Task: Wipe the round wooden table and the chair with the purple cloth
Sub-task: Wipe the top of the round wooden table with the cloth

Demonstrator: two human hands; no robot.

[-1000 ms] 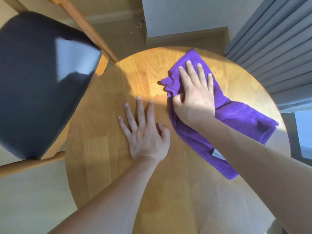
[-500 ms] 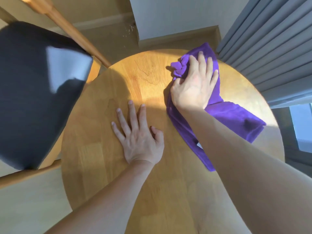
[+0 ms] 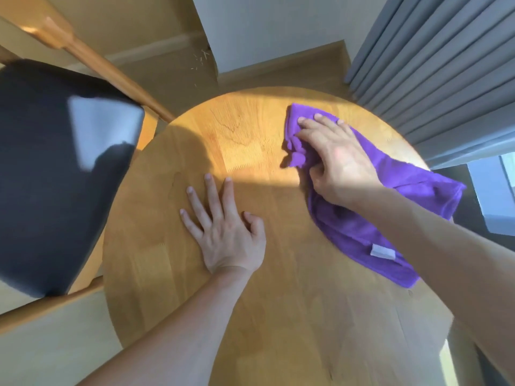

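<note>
Cloth (image 3: 362, 227) under the right hand (image 3: 337, 160), grip bunching it, wiping table (image 3: 278, 316); left hand (image 3: 225, 232) flat; chair (image 3: 55, 174) next.

We find no legible text, brand, number or sign. The cloth (image 3: 359, 227) carries a small white tag (image 3: 382, 251) near its hem, but any print on the tag is too blurred to read.

One head-worn wide-angle view, we look steeply down from above onto the round wooden table (image 3: 278, 302), close over it, our forearms entering from the bottom edge, chair (image 3: 55, 174) at the left margin, grey curtain (image 3: 446, 65) top right, edges bowed by the lens.
</note>
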